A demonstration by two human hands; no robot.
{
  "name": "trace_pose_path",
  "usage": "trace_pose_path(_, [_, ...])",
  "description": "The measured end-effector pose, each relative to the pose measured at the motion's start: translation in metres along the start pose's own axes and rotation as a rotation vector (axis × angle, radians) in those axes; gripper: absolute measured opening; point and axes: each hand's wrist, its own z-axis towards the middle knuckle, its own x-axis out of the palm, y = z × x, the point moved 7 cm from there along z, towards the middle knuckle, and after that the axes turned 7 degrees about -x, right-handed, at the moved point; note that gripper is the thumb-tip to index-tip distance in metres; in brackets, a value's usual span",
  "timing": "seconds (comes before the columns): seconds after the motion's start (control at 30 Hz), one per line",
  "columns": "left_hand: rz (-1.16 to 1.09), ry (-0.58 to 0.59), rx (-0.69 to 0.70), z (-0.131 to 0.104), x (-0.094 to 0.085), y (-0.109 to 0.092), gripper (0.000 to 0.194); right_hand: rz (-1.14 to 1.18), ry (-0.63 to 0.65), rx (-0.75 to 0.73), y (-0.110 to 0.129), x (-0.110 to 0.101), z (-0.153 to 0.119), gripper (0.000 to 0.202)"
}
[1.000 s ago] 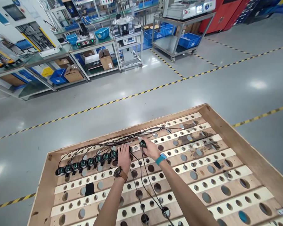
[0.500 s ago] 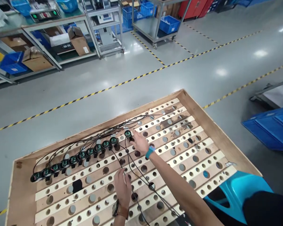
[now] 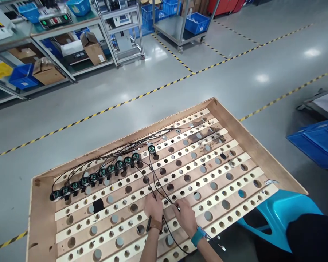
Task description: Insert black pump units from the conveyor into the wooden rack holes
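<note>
My left hand (image 3: pixel 153 206), with a brown watch strap at the wrist, is closed on a black cable over the slatted wooden tray (image 3: pixel 235 131). Just right of it, my right hand (image 3: pixel 185 217), wearing a teal wristband, has its fingers closed around black cables (image 3: pixel 160 185). These run up to a round device with a green circuit face (image 3: pixel 151 149) and its neighbours. Several similar round devices (image 3: pixel 102 172) form a slanted row to the left. Their cables lie bundled along the tray's far side. A white connector (image 3: pixel 222 248) hangs past my right wrist.
A teal chair (image 3: pixel 292 214) stands at the tray's lower right corner. Blue crates (image 3: pixel 317 142) are at the right. Benches with boxes and a metal cart (image 3: pixel 169 27) stand beyond the yellow-black floor lines.
My right hand has left the separate round device and come down toward me onto the cables. My left hand has closed on a cable. The view has shifted slightly.
</note>
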Motion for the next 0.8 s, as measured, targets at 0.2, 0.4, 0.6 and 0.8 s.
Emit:
trace_pose_path(0.2, [0.015,0.037,-0.051,-0.005,-0.009,-0.013,0.048,0.119,-0.066,0.044,-0.002,-0.02,0.016,0.037])
trace_pose_path(0.4, [-0.013,0.104,-0.073,-0.012,-0.006,-0.036,0.038,0.005,-0.427,0.091,-0.02,-0.077,0.019,0.057])
trace_pose_path(0.6, [-0.195,0.219,-0.046,-0.017,-0.02,-0.032,0.038,0.292,0.005,-0.061,0.036,-0.018,0.018,0.05])
trace_pose_path(0.8, [-0.625,0.354,-0.017,-0.022,-0.064,-0.005,0.055,1.01,0.567,0.154,0.127,0.032,0.002,0.063])
